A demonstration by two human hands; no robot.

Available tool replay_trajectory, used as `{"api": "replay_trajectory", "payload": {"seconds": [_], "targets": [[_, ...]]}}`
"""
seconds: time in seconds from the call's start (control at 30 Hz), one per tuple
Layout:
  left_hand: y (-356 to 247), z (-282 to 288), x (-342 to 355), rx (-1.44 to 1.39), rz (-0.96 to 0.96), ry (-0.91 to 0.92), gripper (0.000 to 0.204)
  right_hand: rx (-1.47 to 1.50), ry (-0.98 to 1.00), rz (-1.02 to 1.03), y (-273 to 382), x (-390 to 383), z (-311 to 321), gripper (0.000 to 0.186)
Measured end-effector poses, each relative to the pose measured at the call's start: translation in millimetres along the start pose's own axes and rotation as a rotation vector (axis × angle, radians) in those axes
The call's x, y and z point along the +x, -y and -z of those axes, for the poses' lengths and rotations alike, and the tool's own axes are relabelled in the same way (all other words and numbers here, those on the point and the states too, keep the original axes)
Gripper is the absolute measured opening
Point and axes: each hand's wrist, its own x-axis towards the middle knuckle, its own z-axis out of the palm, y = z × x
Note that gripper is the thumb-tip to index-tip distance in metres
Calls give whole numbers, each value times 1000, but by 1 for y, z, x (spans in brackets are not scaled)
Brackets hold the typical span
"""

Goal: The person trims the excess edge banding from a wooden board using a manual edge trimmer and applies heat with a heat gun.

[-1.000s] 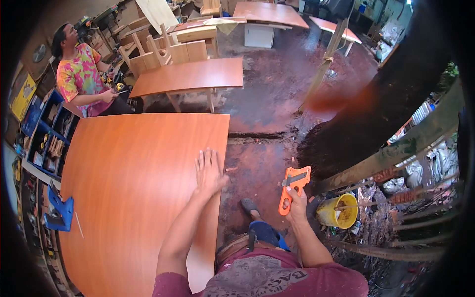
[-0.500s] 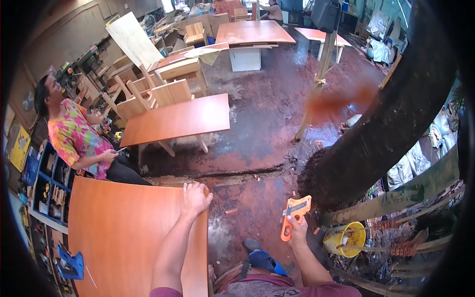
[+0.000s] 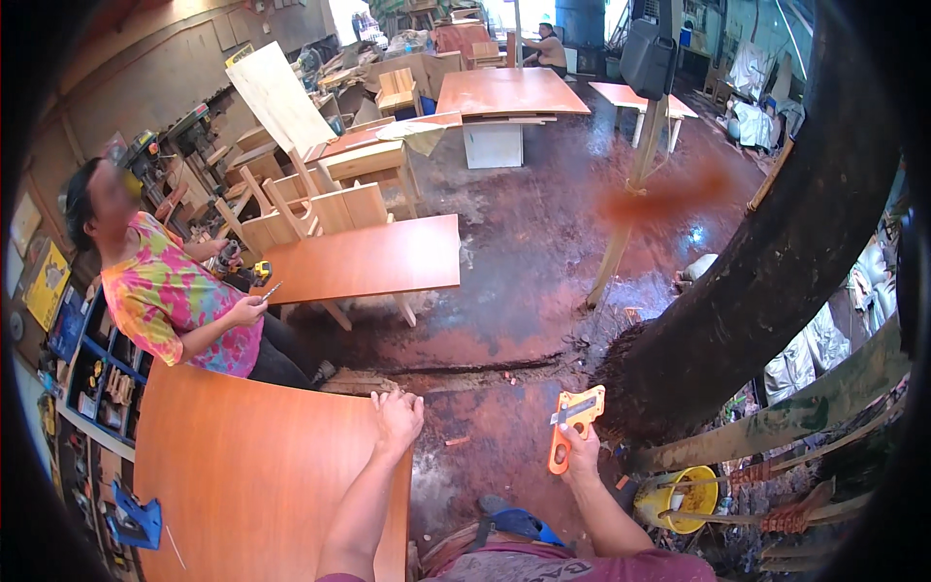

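Observation:
My left hand [image 3: 398,422] is at the far right corner of a wide orange-brown wooden tabletop [image 3: 262,466], its fingers curled over the far edge. My right hand [image 3: 581,454] is closed around the grip of an orange hand tool [image 3: 585,404], held up over the floor to the right of the tabletop. A flat grey metal piece runs along the tool's upper part, and a hole shows in its grip. Toward the tabletop's left side lie a blue tool or holder [image 3: 138,519] and a thin white stick [image 3: 176,547].
Past the tabletop's far left corner stands a co-worker [image 3: 184,291] with a cordless drill [image 3: 233,262] and a thin bit. Beyond are a low brown table [image 3: 388,252] and wooden chairs [image 3: 349,209]. A thick dark trunk [image 3: 727,301] and a yellow bucket [image 3: 694,495] are at right.
My view has tilted up a little, so the room sits lower. The co-worker has turned and lifted the hand with the bit. Both my hands keep their places.

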Motion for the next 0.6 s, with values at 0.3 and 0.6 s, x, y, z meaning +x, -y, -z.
{"api": "replay_trajectory", "payload": {"seconds": [0.3, 0.6], "targets": [[50, 15, 23, -261, -29, 442, 36, 64, 4, -45, 3, -8, 6, 32], [38, 41, 58, -328, -108, 891, 32, 365, 266, -332, 19, -43, 31, 17]]}}
